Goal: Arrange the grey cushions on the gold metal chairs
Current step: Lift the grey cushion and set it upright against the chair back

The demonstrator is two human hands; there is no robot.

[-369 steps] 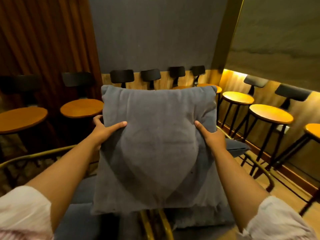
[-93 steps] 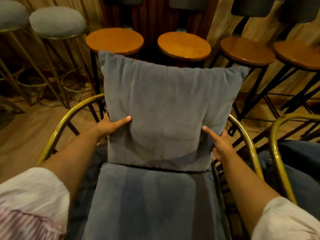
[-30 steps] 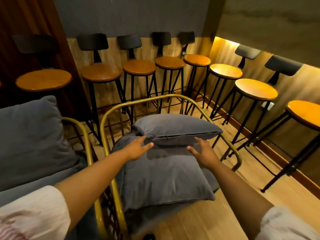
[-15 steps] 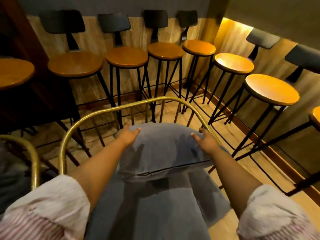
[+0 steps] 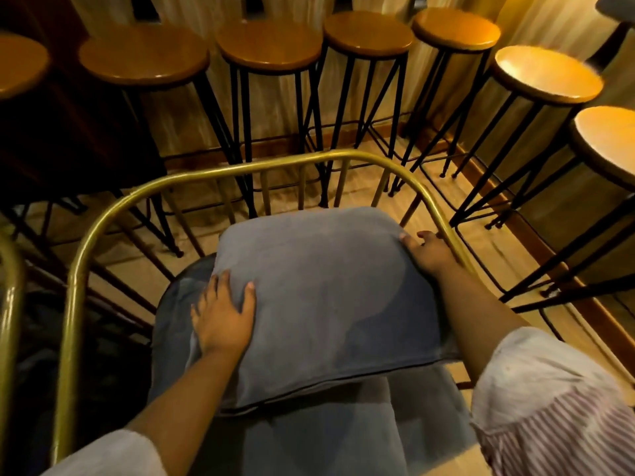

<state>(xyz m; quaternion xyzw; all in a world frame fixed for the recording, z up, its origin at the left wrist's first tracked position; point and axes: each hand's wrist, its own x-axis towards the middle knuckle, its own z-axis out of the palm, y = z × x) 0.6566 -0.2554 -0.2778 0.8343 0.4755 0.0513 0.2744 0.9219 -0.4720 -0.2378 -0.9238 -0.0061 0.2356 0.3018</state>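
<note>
A row of round wooden-topped bar stools [image 5: 268, 46] on thin black legs lines the pale wall [image 5: 281, 108], curving rightward over the warm-lit wooden floor [image 5: 360, 180] below them.

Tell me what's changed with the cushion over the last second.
Both hands took hold of the loose grey cushion: the left hand pressing on its top, the right hand at its far corner. The cushion tipped up toward the gold chair back. The seat cushion stayed put.
</note>
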